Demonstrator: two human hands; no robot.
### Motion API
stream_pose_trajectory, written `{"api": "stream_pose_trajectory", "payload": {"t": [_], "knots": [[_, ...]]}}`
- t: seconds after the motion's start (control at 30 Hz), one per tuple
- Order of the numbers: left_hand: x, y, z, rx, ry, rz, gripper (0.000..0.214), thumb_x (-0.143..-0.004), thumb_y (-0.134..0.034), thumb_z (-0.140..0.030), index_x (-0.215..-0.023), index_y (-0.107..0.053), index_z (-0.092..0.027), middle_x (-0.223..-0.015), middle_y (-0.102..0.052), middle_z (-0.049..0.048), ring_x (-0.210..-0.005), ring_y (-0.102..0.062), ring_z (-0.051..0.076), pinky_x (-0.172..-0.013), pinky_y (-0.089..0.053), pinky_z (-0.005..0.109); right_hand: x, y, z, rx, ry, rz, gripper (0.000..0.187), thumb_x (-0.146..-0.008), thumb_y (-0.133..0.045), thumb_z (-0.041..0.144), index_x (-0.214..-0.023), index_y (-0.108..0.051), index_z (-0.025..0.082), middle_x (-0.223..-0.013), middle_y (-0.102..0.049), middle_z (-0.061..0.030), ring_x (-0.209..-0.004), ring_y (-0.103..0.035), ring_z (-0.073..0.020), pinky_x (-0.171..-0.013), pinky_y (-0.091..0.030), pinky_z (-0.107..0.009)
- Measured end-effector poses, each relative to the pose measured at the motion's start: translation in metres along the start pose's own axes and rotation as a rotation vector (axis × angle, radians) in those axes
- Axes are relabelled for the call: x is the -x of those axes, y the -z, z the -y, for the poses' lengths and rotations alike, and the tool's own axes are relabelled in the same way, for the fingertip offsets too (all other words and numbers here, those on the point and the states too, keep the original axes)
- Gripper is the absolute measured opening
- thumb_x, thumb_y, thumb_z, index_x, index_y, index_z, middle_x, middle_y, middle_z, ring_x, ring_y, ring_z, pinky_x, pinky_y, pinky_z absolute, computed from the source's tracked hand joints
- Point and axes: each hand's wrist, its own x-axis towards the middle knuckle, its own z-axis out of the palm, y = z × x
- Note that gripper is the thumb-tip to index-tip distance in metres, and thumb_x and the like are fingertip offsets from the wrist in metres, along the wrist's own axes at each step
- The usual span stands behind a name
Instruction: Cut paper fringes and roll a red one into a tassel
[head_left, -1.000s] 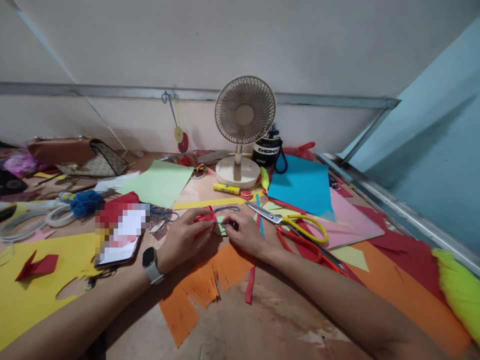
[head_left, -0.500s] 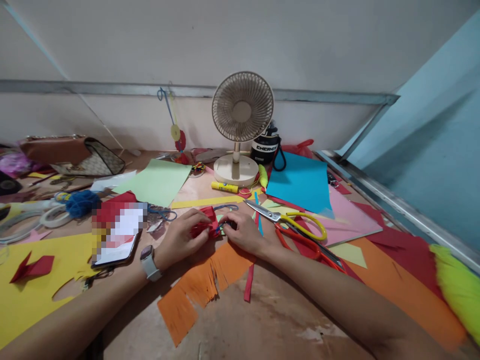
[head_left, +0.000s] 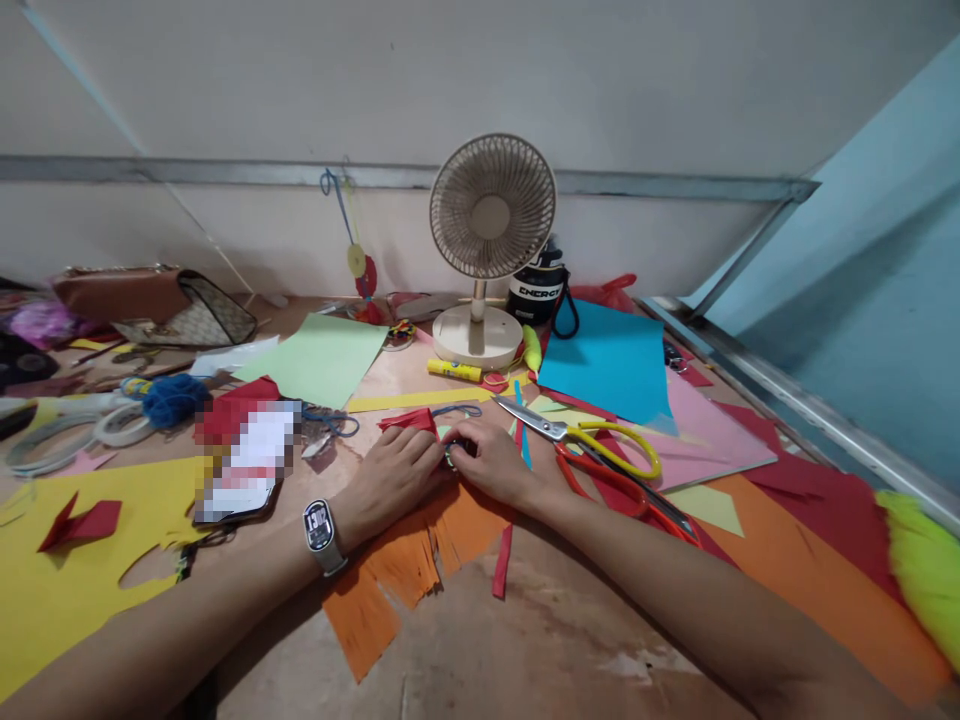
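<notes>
Both of my hands meet at the middle of the table over a small folded red paper piece (head_left: 411,421). My left hand (head_left: 390,478), with a watch on the wrist, has its fingers curled down on the red paper. My right hand (head_left: 491,462) pinches the same piece from the right, where a small dark object shows between the fingertips. A fringed orange paper (head_left: 405,570) lies under and in front of both hands. A thin red paper strip (head_left: 501,560) lies beside my right wrist.
Yellow-handled scissors (head_left: 592,442) and red-handled scissors (head_left: 622,495) lie right of my hands. A phone (head_left: 244,465) lies to the left on yellow paper (head_left: 67,580). A desk fan (head_left: 487,250), glue stick (head_left: 454,370), blue, green and pink sheets, tape rolls and a bag crowd the back.
My left hand has turned and pressed down flatter onto the red paper, and both hands have drawn closer together. The view has shifted slightly.
</notes>
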Motion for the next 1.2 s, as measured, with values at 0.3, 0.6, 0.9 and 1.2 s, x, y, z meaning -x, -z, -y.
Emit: {"api": "stream_pose_trajectory", "payload": {"t": [0.3,0.6,0.9,1.2], "knots": [[0.007,-0.009,0.005,0.132,0.049,0.032,0.011,-0.092,-0.049,-0.024,-0.087,-0.053,-0.016,-0.084,-0.059,0.0059,-0.076,-0.054,0.021,-0.070,-0.044,0.035,0.001,0.003,0.003,-0.004,-0.010,0.011,0.018,-0.076,-0.054,0.010,-0.083,-0.068,0.019,-0.081,-0.069,-0.0019,-0.081,-0.062,-0.0166,-0.074,-0.044,-0.025],[0.008,-0.005,0.004,0.201,0.111,0.073,0.015,-0.091,-0.050,-0.028,-0.084,-0.054,-0.015,-0.083,-0.057,0.0073,-0.076,-0.053,0.022,-0.070,-0.046,0.037,0.002,0.003,0.003,-0.013,-0.006,0.000,0.018,-0.076,-0.054,0.010,-0.083,-0.068,0.019,-0.081,-0.069,-0.0022,-0.080,-0.063,-0.0163,-0.073,-0.044,-0.025],[0.006,-0.004,0.004,0.216,0.145,0.090,0.017,-0.093,-0.044,-0.021,-0.081,-0.054,-0.015,-0.080,-0.057,0.0070,-0.073,-0.053,0.021,-0.069,-0.046,0.036,0.002,0.002,0.002,-0.017,-0.007,-0.006,0.017,-0.075,-0.055,0.009,-0.080,-0.068,0.020,-0.080,-0.070,-0.0018,-0.078,-0.063,-0.0168,-0.070,-0.045,-0.024],[0.005,0.003,0.007,0.607,0.347,0.027,0.011,-0.092,-0.047,-0.019,-0.083,-0.054,-0.018,-0.082,-0.058,0.0029,-0.076,-0.054,0.017,-0.068,-0.045,0.030,0.001,0.001,0.000,-0.018,-0.001,-0.021,0.017,-0.075,-0.054,0.008,-0.079,-0.067,0.019,-0.078,-0.068,-0.0017,-0.076,-0.062,-0.0161,-0.069,-0.043,-0.024]]}}
